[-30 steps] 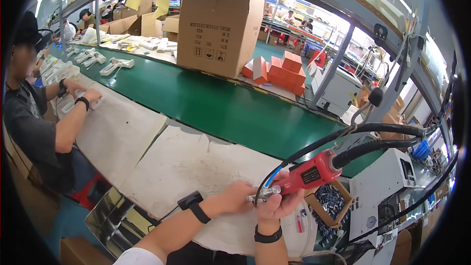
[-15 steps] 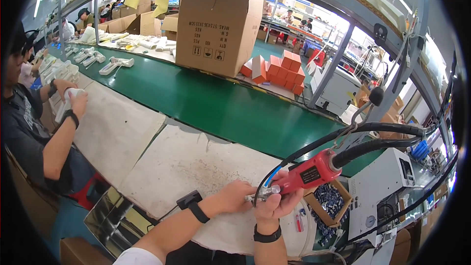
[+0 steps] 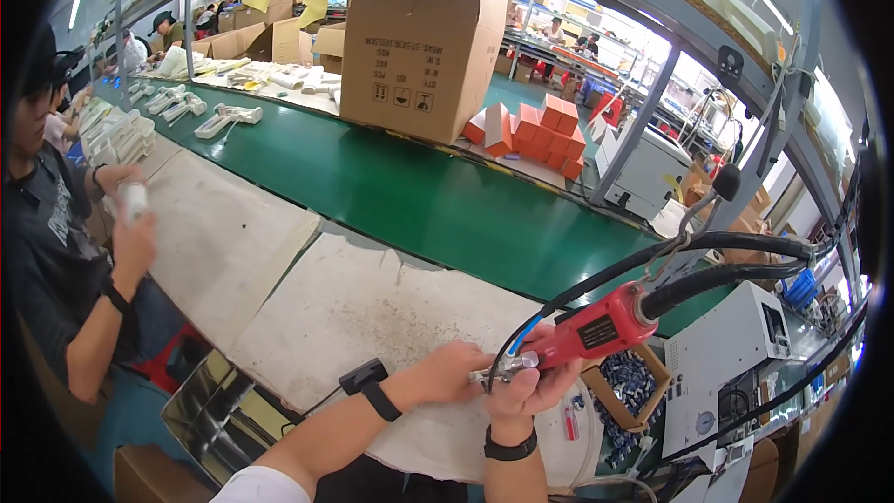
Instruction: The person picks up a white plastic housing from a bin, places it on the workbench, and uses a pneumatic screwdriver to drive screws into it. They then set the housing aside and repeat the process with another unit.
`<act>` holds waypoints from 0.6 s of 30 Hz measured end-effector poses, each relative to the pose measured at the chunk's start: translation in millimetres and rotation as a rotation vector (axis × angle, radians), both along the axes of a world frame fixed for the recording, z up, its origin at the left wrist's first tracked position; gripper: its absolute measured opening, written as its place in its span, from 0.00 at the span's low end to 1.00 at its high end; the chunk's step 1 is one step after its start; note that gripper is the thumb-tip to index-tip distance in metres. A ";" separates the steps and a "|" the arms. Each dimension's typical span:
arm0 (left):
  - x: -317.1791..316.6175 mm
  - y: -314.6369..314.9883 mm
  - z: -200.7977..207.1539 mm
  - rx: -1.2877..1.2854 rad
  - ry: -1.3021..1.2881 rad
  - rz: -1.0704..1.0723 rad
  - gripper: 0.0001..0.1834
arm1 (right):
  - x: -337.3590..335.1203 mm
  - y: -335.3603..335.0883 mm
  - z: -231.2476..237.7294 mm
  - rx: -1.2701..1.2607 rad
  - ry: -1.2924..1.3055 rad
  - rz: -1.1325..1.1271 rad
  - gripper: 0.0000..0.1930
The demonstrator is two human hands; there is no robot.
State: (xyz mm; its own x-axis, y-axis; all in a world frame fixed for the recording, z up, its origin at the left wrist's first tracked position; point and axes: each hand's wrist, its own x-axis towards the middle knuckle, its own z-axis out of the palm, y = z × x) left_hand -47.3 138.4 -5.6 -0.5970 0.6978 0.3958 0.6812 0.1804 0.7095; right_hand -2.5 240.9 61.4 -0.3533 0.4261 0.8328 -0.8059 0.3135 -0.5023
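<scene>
My right hand (image 3: 523, 395) is palm up, its fingers wrapped round the lower front of a red power tool (image 3: 592, 329). A thick black hose, a thin black cable and a blue tube run into this tool. At its front end is a shiny metal and clear nosepiece (image 3: 511, 366), just above my right thumb. My left hand (image 3: 454, 371) reaches in from the left with its fingers closed at that nosepiece. What lies between the left fingertips is too small and covered to make out. Both hands are over the pale worktop (image 3: 372, 307).
A cardboard box (image 3: 618, 415) of small dark blue parts stands right of my hands, more parts spilled beside it. Beyond the worktop runs a green conveyor belt (image 3: 391, 186) with white plastic housings (image 3: 228, 119). At left a co-worker (image 3: 65, 242) sits. A white machine (image 3: 722, 368) stands right.
The co-worker's hands have shifted with the white part, which is now turned and blurred. The view has moved slightly. My hands keep nearly the same hold at the red tool.
</scene>
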 end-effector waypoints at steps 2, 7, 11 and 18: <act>1.5 0.0 3.5 -0.004 0.028 0.018 0.20 | -0.6 -0.3 -2.5 -0.023 0.014 0.007 0.33; 1.5 2.5 2.3 -0.031 0.066 0.026 0.20 | 2.2 3.3 -4.4 -0.031 0.001 0.031 0.33; -2.5 0.8 -5.0 -0.016 0.101 -0.003 0.20 | 1.0 2.4 -5.9 0.010 0.010 0.035 0.33; 1.3 -2.1 1.3 0.006 0.187 0.026 0.20 | 3.7 9.7 -10.9 0.074 -0.033 0.046 0.33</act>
